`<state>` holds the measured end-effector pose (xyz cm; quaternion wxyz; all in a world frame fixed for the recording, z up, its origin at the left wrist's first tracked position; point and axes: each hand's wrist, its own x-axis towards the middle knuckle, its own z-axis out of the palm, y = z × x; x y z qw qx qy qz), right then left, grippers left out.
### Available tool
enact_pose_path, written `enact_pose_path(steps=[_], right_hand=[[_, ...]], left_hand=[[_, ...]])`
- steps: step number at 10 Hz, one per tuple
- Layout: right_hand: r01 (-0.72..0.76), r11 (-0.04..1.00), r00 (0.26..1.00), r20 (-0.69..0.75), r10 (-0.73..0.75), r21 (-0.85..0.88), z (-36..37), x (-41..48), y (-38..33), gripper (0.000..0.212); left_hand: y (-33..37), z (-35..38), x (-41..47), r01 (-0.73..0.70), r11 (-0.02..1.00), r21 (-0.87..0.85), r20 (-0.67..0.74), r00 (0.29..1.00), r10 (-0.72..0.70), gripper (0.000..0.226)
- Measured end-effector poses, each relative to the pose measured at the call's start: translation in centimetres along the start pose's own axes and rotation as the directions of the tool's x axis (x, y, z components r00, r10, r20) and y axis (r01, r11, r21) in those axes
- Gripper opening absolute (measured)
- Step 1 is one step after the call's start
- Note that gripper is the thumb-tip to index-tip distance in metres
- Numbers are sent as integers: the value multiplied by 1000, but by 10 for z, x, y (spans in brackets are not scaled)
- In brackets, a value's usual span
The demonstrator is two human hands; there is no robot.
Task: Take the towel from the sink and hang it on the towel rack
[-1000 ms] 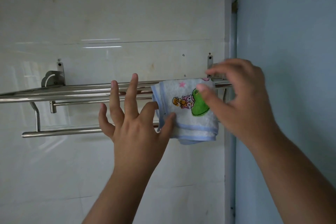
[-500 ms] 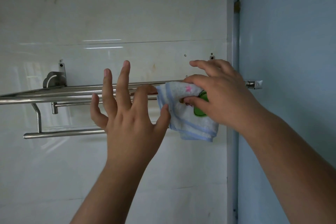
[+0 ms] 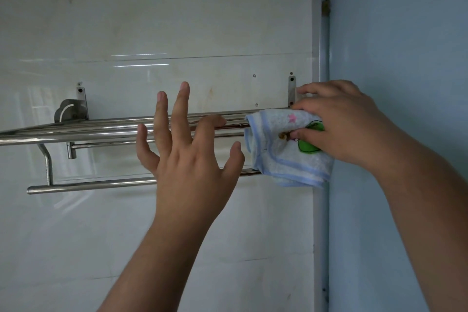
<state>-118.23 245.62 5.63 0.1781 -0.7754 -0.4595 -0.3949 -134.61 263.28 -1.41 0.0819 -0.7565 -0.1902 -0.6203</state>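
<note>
A small white towel (image 3: 283,157) with blue border stripes and a cartoon print hangs over the right end of the steel towel rack (image 3: 101,132) on the tiled wall. My right hand (image 3: 347,124) lies on the towel's upper right part, thumb on its front and fingers over the top, and hides part of the print. My left hand (image 3: 187,154) is spread open in front of the rack just left of the towel, index fingertip resting on the front bar, thumb close to the towel's left edge. The rack's right end is hidden behind towel and hand.
A lower steel bar (image 3: 88,183) runs below the shelf bars. A pale blue wall (image 3: 397,58) meets the white tiles at a corner strip (image 3: 321,33) right beside the towel. A bracket (image 3: 68,109) fixes the rack at the left.
My right hand has come down onto the towel and now grips its upper right part. My left hand has drifted slightly away from the towel's left edge, fingers still spread.
</note>
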Motion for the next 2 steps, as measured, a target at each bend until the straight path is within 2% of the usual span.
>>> enact_pose_path(steps=[2], right_hand=[[36, 998, 996, -82, -32, 48, -5, -9, -20, 71]], left_hand=[[-3, -6, 2, -24, 998, -53, -43, 999, 22, 37]])
